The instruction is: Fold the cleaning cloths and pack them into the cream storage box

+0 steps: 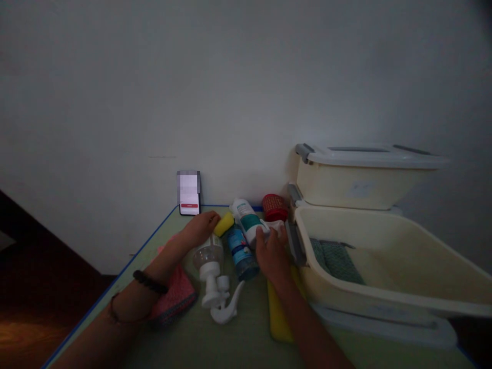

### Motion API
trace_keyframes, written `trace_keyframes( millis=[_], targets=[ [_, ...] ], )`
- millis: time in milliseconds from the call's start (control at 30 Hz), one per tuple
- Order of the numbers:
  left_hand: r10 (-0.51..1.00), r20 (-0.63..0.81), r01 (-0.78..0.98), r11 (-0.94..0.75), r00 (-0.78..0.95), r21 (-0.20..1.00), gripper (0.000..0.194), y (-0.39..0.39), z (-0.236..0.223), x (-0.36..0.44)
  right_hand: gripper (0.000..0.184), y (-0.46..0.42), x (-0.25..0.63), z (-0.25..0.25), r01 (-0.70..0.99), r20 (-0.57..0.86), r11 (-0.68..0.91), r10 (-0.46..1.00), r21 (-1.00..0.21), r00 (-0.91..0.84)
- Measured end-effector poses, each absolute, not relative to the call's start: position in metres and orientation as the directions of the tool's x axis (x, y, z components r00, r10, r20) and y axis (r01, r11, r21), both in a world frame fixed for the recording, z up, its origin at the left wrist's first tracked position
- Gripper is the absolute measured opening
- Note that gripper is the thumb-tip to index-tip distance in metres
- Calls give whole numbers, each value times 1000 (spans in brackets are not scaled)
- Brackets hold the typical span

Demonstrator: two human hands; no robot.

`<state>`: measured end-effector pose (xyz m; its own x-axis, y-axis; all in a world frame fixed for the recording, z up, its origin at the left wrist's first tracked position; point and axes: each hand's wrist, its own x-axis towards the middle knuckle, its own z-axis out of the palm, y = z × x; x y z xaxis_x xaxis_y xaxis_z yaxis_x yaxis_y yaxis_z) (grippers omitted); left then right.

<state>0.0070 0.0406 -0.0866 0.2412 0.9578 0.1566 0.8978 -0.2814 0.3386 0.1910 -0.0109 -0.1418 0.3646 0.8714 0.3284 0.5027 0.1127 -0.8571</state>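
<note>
My left hand reaches over the clutter on the table. Its closed fingertips grip the end of a small yellow sponge. Below that wrist lie a clear bottle with a white pump head and a pink cloth, partly covered by the forearm. My right hand has its fingers apart at the base of a white bottle with a green label. A pale item shows just beyond those fingertips; its kind is unclear. Between the hands lies a blue bottle.
A cream bin with grey latches stands at right, a green cloth inside. Behind it is another lidded bin. A red basket and a phone are by the wall. A yellow flat piece lies under my right forearm.
</note>
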Motion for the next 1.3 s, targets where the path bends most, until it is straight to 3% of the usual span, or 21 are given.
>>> trace_keyframes(
  millis=[133,333,500,600,733,867,1000,1133,1300],
  targets=[
    [938,249,888,-317,241,333,31,42,-90,7,34,-6,193,-144,471,419,220,828,-854,373],
    [806,514,819,-488,292,301,32,33,-90,17,25,-10,193,-131,447,580,415,739,-793,343],
    [623,564,613,-752,541,243,41,12,-82,33,16,-22,188,-118,414,699,585,681,-698,217],
    [528,586,416,-848,615,328,37,5,-79,41,14,-26,186,-116,345,724,652,676,-675,140],
    [684,574,317,-723,450,614,15,5,-78,44,18,-27,186,-115,253,678,631,707,-733,201],
    [791,545,294,-610,277,736,22,1,-71,45,28,-31,186,-107,187,605,576,751,-796,263],
    [915,353,7,-361,198,933,30,-7,-62,53,18,-37,184,-99,138,559,541,806,-829,197],
    [955,192,-222,-141,226,965,58,-8,-64,58,23,-42,177,-99,54,467,464,872,-884,144],
    [956,52,-360,58,288,931,49,-5,-73,43,25,-41,174,-102,-79,360,371,924,-925,129]
  ],
)
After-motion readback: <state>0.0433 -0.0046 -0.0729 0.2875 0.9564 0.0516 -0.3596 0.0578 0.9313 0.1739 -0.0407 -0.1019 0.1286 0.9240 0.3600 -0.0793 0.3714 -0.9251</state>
